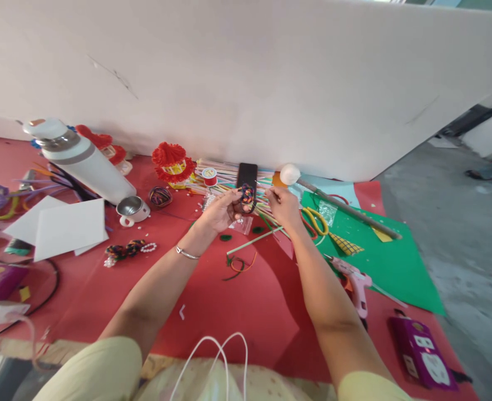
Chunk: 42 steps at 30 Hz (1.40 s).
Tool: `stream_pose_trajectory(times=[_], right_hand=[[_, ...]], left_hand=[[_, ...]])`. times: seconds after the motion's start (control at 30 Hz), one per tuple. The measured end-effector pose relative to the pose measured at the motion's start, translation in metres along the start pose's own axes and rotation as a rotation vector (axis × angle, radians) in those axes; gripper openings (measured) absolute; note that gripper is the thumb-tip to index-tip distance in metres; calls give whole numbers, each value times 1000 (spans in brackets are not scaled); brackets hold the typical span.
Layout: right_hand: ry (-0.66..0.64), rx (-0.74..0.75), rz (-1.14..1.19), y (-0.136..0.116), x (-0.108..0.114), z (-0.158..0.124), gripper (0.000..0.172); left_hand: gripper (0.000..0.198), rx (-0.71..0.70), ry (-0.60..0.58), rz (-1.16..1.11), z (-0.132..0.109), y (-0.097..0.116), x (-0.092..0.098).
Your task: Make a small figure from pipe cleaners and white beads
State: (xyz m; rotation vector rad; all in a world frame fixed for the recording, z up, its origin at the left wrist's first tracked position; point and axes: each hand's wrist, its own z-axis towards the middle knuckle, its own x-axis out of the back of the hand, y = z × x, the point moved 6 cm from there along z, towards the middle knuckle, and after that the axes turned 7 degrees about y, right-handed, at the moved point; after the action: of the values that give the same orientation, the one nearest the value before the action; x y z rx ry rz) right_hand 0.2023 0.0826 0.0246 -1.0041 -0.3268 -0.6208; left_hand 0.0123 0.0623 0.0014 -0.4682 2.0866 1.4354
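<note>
My left hand (223, 210) is closed on a small bundle of dark multicoloured yarn (246, 195), held up in front of a black phone (247, 174). Just to the right, my right hand (283, 203) is pinched shut, its fingertips facing the bundle. Whatever lies between those fingertips is too small to make out. Below the hands, a pale green stick (254, 241) and some loose green and orange yarn scraps (241, 266) lie on the red table cover (246, 317). A ball of the same multicoloured yarn (160, 196) sits left of my left hand.
At left stand a white bottle (89, 167), a small cup (132, 210) and white cards (69, 228). Paper sticks (225, 172) and a red thread spool (209, 177) lie behind the hands. A pink glue gun (354, 281) and purple power box (423, 351) are at right.
</note>
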Motion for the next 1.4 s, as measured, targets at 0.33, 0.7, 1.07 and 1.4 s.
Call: stream_pose_trajectory(times=[0.33,0.7,1.07,1.4], right_hand=[[-81,-275,444,2,-11,-2,41],[-205,-382,480,-3,-14,-9,35],[-327,-310,476,-22,-17,-12,44],[-317,-405,524,-10,-16,-13,31]], left_hand=[[15,18,-13,-35,-1,-1,-1],[14,102,-40,-110,-1,-3,-5],[23,44,-46,40,5,-15,-4],[32,-403,335,444,7,20,23]])
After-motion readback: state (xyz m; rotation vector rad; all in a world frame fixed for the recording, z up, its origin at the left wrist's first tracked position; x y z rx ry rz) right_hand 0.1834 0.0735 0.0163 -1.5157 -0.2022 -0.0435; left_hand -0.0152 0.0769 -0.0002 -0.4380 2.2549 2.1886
